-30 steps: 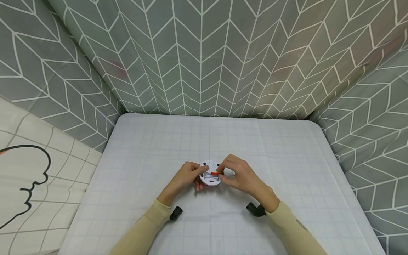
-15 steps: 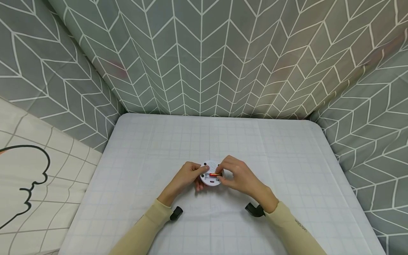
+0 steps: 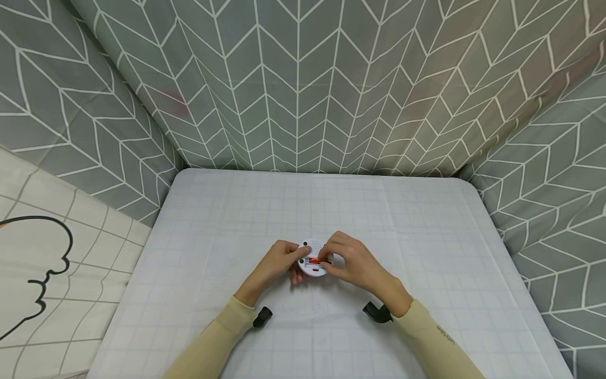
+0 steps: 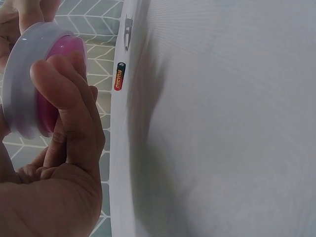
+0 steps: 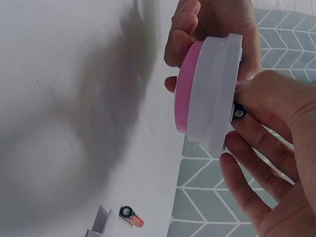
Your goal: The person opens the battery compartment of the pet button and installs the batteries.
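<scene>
My left hand [image 3: 279,258] grips a round plastic device [image 3: 313,243], white with a pink front [image 5: 185,94], fingers under it and thumb on its back. That back faces up, with small speaker holes, dark round feet and a battery compartment. My right hand [image 3: 352,258] pinches an orange-and-black battery [image 3: 314,260] at its dark end. The battery lies lengthwise along the compartment, and its dark end [image 5: 239,111] shows between the fingertips and the device in the right wrist view. Both hands hold the device above the table.
A second battery [image 4: 119,76] lies on the white-covered table [image 3: 246,210], beside a small white plastic piece [image 4: 128,33]. In the head view the right hand hides both. Black wrist-camera mounts [image 3: 377,312] sit at both wrists. Patterned grey cloth [image 3: 303,105] rises behind the table.
The battery has moved slightly left and down with the right hand, from over the compartment to down along it. The left hand and the device stay nearly still.
</scene>
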